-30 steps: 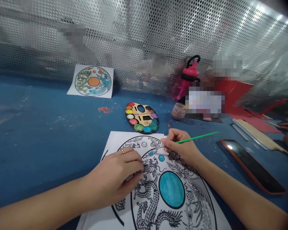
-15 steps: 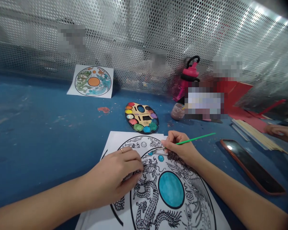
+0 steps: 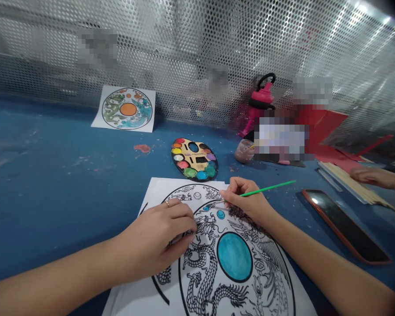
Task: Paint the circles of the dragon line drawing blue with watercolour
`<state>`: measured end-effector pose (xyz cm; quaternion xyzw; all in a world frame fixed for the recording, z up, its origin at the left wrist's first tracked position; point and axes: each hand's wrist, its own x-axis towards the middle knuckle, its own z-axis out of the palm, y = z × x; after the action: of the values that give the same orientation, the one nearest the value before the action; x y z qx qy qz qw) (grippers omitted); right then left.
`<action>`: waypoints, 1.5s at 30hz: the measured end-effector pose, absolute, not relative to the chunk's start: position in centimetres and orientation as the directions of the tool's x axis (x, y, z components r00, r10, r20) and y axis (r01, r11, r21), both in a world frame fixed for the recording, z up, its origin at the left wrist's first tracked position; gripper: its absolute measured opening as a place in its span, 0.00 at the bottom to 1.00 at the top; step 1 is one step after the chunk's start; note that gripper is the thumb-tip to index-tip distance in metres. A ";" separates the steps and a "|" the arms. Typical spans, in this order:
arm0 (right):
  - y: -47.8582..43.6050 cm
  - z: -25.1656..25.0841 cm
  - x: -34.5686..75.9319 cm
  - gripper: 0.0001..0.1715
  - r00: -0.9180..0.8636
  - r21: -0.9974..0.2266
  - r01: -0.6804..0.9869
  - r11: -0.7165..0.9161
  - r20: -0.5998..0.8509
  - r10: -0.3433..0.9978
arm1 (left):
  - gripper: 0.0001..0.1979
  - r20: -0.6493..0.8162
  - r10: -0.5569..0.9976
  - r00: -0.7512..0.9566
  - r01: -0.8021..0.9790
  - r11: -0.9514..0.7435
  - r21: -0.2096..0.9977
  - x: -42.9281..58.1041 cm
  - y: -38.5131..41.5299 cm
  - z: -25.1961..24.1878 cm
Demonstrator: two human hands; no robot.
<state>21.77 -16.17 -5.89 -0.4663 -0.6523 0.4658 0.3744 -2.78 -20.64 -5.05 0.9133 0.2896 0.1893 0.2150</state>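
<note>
My right hand point(image 3: 245, 199) pinches a thin green paintbrush point(image 3: 270, 188), its tip low over the top of a coloring sheet point(image 3: 213, 245) printed with a dragon and a bird. The sheet's central circle and a small ball are painted blue, as is a small patch near the brush tip. At the sheet's left edge rests my left hand point(image 3: 167, 235), fingers curled and thumb close to the index finger, holding the paper; its fingertips are partly hidden. Beneath lies another printed sheet point(image 3: 174, 193). Just beyond the papers is a paint palette point(image 3: 197, 166) with several colors.
A colored example sheet point(image 3: 113, 120) leans at the back by the perforated metal screen point(image 3: 171, 52). A cup of murky water point(image 3: 243, 152) and a pink bottle point(image 3: 260, 98) stand back right. A phone point(image 3: 345, 228) lies right, near wooden sticks point(image 3: 352, 182) and another person's hand point(image 3: 375, 176).
The other person's hand has moved left over the wooden sticks. My hands and the brush are nearly where they were; the view has shifted slightly.
</note>
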 end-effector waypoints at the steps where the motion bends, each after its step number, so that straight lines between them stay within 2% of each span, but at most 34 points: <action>1: -16.2 -5.9 21.7 0.20 -0.282 -0.956 0.267 0.126 0.047 0.958 | 0.10 0.220 0.610 0.762 0.448 -0.740 0.502 -2.8 -20.6 -5.1; 21: -16.2 -5.7 21.6 0.18 -0.274 -0.944 0.299 0.142 0.058 0.960 | 0.11 0.233 0.609 0.758 0.451 -0.748 0.487 -2.8 -20.6 -4.8; 45: -16.1 -5.9 22.0 0.19 -0.247 -0.958 0.264 0.110 0.043 0.968 | 0.10 0.225 0.618 0.753 0.452 -0.735 0.505 -2.7 -20.5 -5.0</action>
<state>22.00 -16.10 -5.89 -0.4810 -0.6402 0.4622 0.3809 -2.68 -20.45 -4.99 0.9113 0.2937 0.1925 0.2152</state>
